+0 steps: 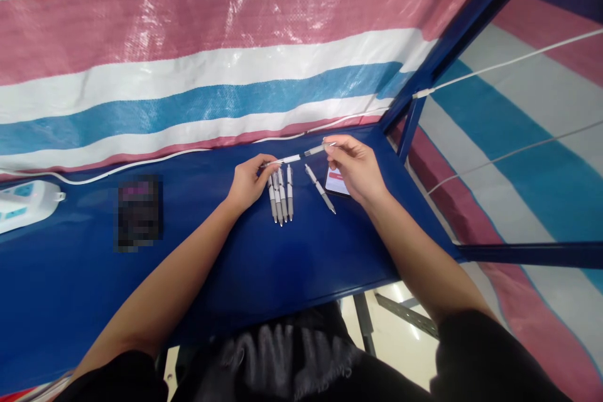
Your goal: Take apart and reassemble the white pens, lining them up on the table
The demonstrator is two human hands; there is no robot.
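A white and grey pen [293, 158] is stretched between my two hands just above the blue table. My left hand [252, 181] pinches its white end, and my right hand [355, 166] pinches around its grey end. A dark band shows where the white and grey sections meet; I cannot tell whether they are joined or apart. Under my left hand, several similar pens [281, 198] lie side by side, tips towards me. One more pen [320, 189] lies slanted on its own, nearer my right hand. A phone [335, 182] with a lit screen is partly covered by the right hand.
The blue table [282, 264] meets a striped plastic sheet [198, 100] at the back, with a white cable [155, 159] along that edge. On the left are a blurred dark object [139, 212] and a white plastic item [28, 204]. A blue metal frame [412, 119] rises at right.
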